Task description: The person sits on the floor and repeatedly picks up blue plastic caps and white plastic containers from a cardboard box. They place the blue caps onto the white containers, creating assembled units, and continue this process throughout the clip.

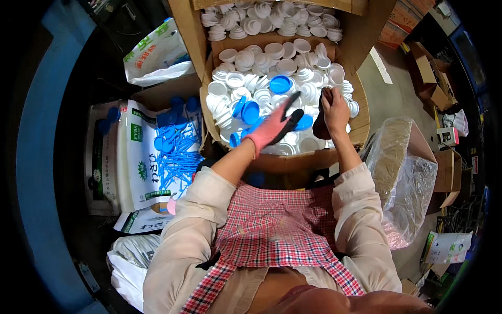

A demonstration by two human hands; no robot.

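My left hand (274,127), in a pink and black glove, reaches over a cardboard box (361,123) full of white plastic caps (286,66). Its fingers are stretched apart, with nothing visibly gripped. Blue round caps (250,112) lie close to the glove on the white ones, another blue cap (281,84) farther back. Bare and with its fingers curled together, my right hand (334,111) is at the right side of the box. Beside its fingertips is a dark brown shape (321,125); whether it is a held thing or shadow I cannot make out.
Left of the box, blue long-stemmed plastic pieces (179,157) are heaped on a white printed sack (137,172). A white plastic bag (159,55) stands behind them. On the right is a carton lined with clear plastic (405,180). Cardboard boxes (426,70) line the far right.
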